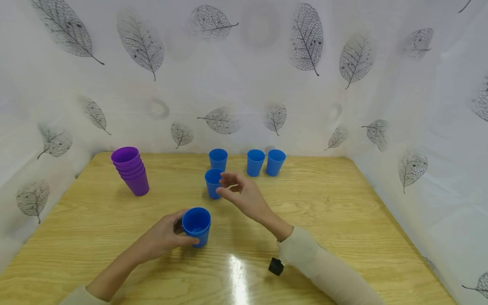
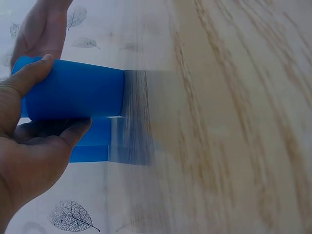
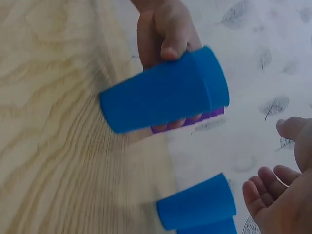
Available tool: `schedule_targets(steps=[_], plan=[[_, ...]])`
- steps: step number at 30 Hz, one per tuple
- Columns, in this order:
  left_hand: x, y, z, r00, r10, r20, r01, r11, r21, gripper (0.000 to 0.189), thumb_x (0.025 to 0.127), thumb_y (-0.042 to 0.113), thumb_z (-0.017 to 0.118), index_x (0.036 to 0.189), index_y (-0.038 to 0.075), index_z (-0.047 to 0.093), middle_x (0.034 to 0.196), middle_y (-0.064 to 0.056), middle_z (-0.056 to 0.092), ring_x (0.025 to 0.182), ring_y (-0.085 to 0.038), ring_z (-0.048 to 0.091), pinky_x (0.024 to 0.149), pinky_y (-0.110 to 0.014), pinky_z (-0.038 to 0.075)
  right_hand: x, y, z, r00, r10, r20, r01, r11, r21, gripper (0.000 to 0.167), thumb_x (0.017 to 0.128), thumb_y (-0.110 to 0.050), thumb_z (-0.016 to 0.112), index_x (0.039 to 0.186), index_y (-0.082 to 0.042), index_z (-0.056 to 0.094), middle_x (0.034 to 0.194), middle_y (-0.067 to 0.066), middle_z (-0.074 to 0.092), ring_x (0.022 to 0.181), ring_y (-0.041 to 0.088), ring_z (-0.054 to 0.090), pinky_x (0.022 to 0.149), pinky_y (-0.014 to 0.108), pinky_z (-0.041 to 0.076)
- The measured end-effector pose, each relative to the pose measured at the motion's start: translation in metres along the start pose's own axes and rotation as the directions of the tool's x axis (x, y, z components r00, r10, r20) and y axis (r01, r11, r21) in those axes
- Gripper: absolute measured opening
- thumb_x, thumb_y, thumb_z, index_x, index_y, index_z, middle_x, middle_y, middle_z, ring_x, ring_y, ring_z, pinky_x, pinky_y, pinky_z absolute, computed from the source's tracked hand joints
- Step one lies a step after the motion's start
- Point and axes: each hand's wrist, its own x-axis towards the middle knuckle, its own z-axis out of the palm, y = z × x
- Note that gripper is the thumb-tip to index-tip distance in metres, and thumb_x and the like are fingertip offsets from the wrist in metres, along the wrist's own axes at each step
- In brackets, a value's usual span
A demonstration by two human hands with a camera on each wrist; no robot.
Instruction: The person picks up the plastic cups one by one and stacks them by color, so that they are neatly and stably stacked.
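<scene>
My left hand (image 1: 164,237) grips a pair of nested blue cups (image 1: 197,224), thumb on the near side and fingers behind. In the right wrist view the nested cups (image 3: 161,92) look upright, close to the table surface. My right hand (image 1: 248,197) hovers beside a single blue cup (image 1: 212,186), its fingers loosely bent and holding nothing. A gap shows between these fingers (image 3: 265,187) and the single cup (image 3: 197,204) in the right wrist view. Directly behind that cup stands another blue cup (image 1: 218,159).
Two more blue cups (image 1: 255,163) stand side by side at the back. A stack of purple cups (image 1: 131,171) leans slightly at the back left of the wooden table (image 1: 343,220). A small black block (image 1: 276,267) shows by the right sleeve. Leaf-patterned cloth (image 1: 244,84) encloses the table.
</scene>
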Motion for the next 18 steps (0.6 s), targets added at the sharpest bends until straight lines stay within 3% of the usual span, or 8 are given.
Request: schedule_targets(steps=[3, 6, 9, 18], plan=[[0.0, 0.001, 0.0, 1.0, -0.01, -0.001, 0.01, 1.0, 0.011, 0.076, 0.09, 0.017, 0.083, 0.148, -0.011, 0.044, 0.139, -0.025, 0.059, 0.13, -0.044, 0.056, 0.108, -0.054, 0.05, 0.004, 0.011, -0.005, 0.997, 0.031, -0.067, -0.031, 1.0, 0.003, 0.05, 0.098, -0.011, 0.072, 0.141, 0.006, 0.055, 0.129, 0.023, 0.064, 0.118, 0.037, 0.06, 0.098, 0.046, 0.056], [0.0, 0.001, 0.0, 1.0, -0.018, -0.002, 0.018, 1.0, 0.019, 0.076, 0.089, 0.017, 0.083, 0.148, -0.01, 0.044, 0.139, -0.025, 0.059, 0.13, -0.044, 0.056, 0.109, -0.056, 0.049, 0.008, 0.02, -0.008, 0.995, 0.062, -0.082, -0.062, 0.998, 0.008, 0.054, 0.096, -0.012, 0.074, 0.143, 0.004, 0.053, 0.134, 0.023, 0.061, 0.121, 0.036, 0.059, 0.1, 0.05, 0.055], [-0.001, 0.001, -0.001, 1.0, -0.017, -0.003, 0.017, 1.0, 0.026, 0.075, 0.089, 0.018, 0.083, 0.147, -0.01, 0.045, 0.139, -0.024, 0.059, 0.13, -0.044, 0.056, 0.109, -0.057, 0.049, 0.011, 0.026, -0.01, 0.993, 0.096, -0.07, -0.098, 0.995, -0.014, 0.058, 0.095, -0.014, 0.076, 0.145, 0.003, 0.052, 0.137, 0.021, 0.061, 0.124, 0.032, 0.058, 0.101, 0.048, 0.055], [0.0, 0.002, 0.0, 1.0, -0.018, 0.002, 0.018, 1.0, 0.012, 0.073, 0.091, 0.017, 0.082, 0.147, -0.01, 0.045, 0.139, -0.024, 0.059, 0.13, -0.043, 0.056, 0.108, -0.055, 0.05, 0.021, 0.043, -0.008, 0.991, 0.137, -0.008, -0.137, 0.988, -0.07, 0.069, 0.093, -0.017, 0.078, 0.149, 0.005, 0.046, 0.141, 0.019, 0.057, 0.131, 0.042, 0.052, 0.102, 0.043, 0.054]])
